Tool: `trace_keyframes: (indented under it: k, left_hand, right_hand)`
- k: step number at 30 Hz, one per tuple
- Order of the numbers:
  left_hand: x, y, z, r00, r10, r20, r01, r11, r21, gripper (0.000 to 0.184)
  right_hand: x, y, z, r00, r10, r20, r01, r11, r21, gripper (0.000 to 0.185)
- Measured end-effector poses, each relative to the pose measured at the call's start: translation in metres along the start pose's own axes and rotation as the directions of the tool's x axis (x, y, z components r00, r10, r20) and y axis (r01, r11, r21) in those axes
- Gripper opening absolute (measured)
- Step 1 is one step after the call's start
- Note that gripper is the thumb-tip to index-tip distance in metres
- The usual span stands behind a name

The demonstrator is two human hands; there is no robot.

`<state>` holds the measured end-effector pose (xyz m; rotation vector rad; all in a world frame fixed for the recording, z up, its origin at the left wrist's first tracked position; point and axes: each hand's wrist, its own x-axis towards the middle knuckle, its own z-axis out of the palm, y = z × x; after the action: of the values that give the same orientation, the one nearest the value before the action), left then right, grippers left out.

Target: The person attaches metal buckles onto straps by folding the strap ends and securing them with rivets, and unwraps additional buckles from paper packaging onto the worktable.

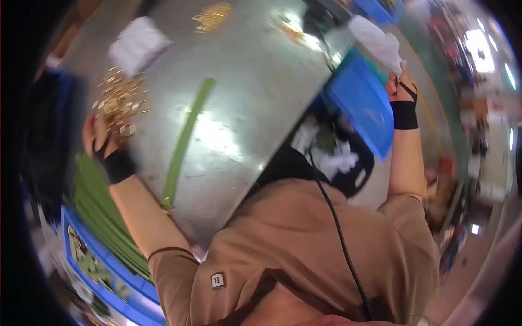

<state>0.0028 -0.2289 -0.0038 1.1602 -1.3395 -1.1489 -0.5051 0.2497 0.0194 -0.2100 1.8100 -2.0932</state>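
At the left, my left hand, with a black wrist band, is at the near edge of a pile of small gold-coloured metal pieces. Its fingers are blurred, and whether they hold a piece does not show. A flat green strap with small metal parts at its near end lies on the grey metal table. Out to the right, my right hand, also in a black band, is closed on the end of a white plastic bag, beside a blue bin.
A white packet lies beyond the pile, and more gold pieces lie at the far edge. Green straps hang at the left above a blue crate. A black container with white scraps stands beside the table. A black cable crosses my shirt.
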Motion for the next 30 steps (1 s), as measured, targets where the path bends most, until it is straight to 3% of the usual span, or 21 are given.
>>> trace_keyframes:
  k: [1,4,8,10,12,14,15,16,17,18,19,20,21,22,23,25,26,27,28,29,30]
  left_hand:
    - [-0.002,0.009,0.007,0.998,-0.016,-0.059,0.022,0.995,0.102,0.041]
    - [0.024,-0.004,-0.003,0.997,-0.033,0.074,0.026,0.994,0.103,0.040]
    - [0.027,0.020,0.005,0.996,-0.061,0.065,0.050,0.986,0.160,0.040]
    - [0.025,0.032,0.019,0.998,-0.057,0.041,0.055,0.997,0.055,0.039]
    - [0.032,-0.001,-0.006,0.997,-0.073,0.037,0.068,0.992,0.104,0.039]
    - [0.023,0.002,-0.001,0.998,-0.060,0.027,0.057,0.995,0.082,0.038]
    - [0.022,0.001,-0.004,0.993,-0.079,0.090,0.066,0.987,0.144,0.038]
    - [0.018,-0.002,-0.004,0.989,-0.065,0.130,0.052,0.994,0.098,0.039]
    - [0.010,-0.002,-0.001,0.988,-0.034,0.152,0.026,0.998,0.053,0.041]
    - [0.001,-0.003,0.001,0.995,0.007,0.097,-0.005,1.000,-0.020,0.041]
    - [-0.008,-0.002,0.008,0.998,0.055,0.026,-0.052,0.994,-0.093,0.042]
    - [-0.013,-0.008,0.011,0.984,0.168,-0.067,-0.167,0.986,0.016,0.041]
    - [-0.019,-0.007,0.011,0.952,0.272,-0.143,-0.252,0.957,0.140,0.041]
    - [-0.035,0.011,0.018,0.968,0.122,-0.218,-0.102,0.989,0.103,0.041]
    - [-0.045,0.024,0.023,0.961,-0.039,-0.273,0.051,0.998,0.038,0.042]
    - [-0.033,0.001,0.007,0.968,-0.115,-0.223,0.126,0.992,0.033,0.047]
    - [-0.024,-0.021,-0.003,0.966,0.056,-0.253,0.024,0.952,0.305,0.047]
    - [-0.022,-0.027,-0.008,0.962,0.143,-0.231,-0.032,0.904,0.427,0.046]
    - [-0.020,-0.033,-0.014,0.951,0.229,-0.206,-0.084,0.837,0.541,0.046]
    - [-0.024,-0.028,-0.007,0.955,0.241,-0.174,-0.117,0.843,0.525,0.046]
    - [-0.026,-0.026,-0.003,0.962,0.221,-0.160,-0.124,0.876,0.465,0.044]
  right_hand:
    - [-0.008,0.021,-0.065,0.978,0.099,-0.184,-0.089,0.994,0.060,0.019]
    - [-0.066,0.112,-0.229,0.798,0.279,-0.534,-0.217,0.960,0.177,0.020]
    - [-0.132,0.196,-0.347,0.615,0.403,-0.678,-0.316,0.914,0.257,0.025]
    - [-0.147,0.203,-0.354,0.445,0.505,-0.740,-0.154,0.857,0.492,0.030]
    - [-0.185,0.224,-0.331,0.361,0.621,-0.696,-0.660,0.697,0.280,0.041]
    - [-0.178,0.204,-0.302,0.204,0.577,-0.791,-0.888,0.449,0.099,0.043]
    - [-0.171,0.192,-0.291,0.229,0.554,-0.800,-0.918,0.397,0.012,0.044]
    - [-0.169,0.187,-0.303,0.512,0.504,-0.695,-0.840,0.462,-0.284,0.035]
    - [-0.148,0.217,-0.375,0.716,0.516,-0.470,-0.670,0.697,-0.256,0.031]
    - [-0.116,0.221,-0.368,0.881,0.239,-0.409,-0.355,0.905,-0.236,0.028]
    - [-0.063,0.174,-0.313,0.836,0.232,-0.497,-0.465,0.781,-0.417,0.025]
    - [-0.016,0.171,-0.275,0.900,-0.042,-0.433,-0.194,0.851,-0.487,0.025]
    - [0.023,0.122,-0.220,0.971,-0.090,-0.223,-0.049,0.835,-0.548,0.026]
    - [0.032,0.079,-0.125,0.987,-0.153,-0.045,0.105,0.840,-0.533,0.027]
    - [0.035,0.045,-0.043,0.974,-0.169,0.147,0.221,0.843,-0.491,0.027]
    - [0.030,-0.002,0.105,0.825,-0.162,0.541,0.413,0.827,-0.381,0.028]
    - [0.013,-0.014,0.175,0.752,-0.115,0.649,0.410,0.852,-0.325,0.028]
    - [0.019,-0.005,0.219,0.658,-0.039,0.752,0.399,0.865,-0.305,0.029]
    - [0.000,-0.018,0.274,0.579,0.038,0.814,0.535,0.736,-0.415,0.029]
    - [-0.007,-0.013,0.316,0.443,0.079,0.893,0.439,0.849,-0.293,0.028]
    - [0.001,0.013,0.353,0.221,-0.165,0.961,0.682,0.730,-0.031,0.025]
